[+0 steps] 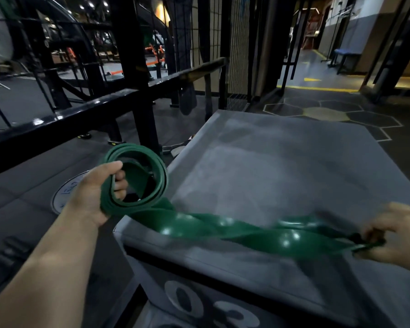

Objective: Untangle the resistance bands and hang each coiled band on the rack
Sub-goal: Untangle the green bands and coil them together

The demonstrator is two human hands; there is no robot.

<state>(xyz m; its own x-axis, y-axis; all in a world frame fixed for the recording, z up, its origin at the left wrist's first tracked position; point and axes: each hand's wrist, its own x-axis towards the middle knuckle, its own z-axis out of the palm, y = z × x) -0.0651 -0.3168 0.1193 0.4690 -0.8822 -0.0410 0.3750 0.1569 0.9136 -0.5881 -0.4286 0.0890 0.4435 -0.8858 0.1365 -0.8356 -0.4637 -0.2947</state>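
A wide green resistance band (234, 229) runs across the near edge of a grey padded box. My left hand (97, 192) grips its wound-up part, a coil of several turns held upright beyond the box's left edge. The loose length lies twisted over the box top toward the right. My right hand (393, 235) pinches the band's far end at the right edge of the view, where it is blurred. The black steel rack (81, 114) stands to the left and behind.
The grey padded box (282, 166) fills the middle, with white digits on its front face. A round weight plate (64, 195) lies on the dark floor under my left hand. Black mesh panels and posts rise behind. A corridor with yellow floor lines opens at the far right.
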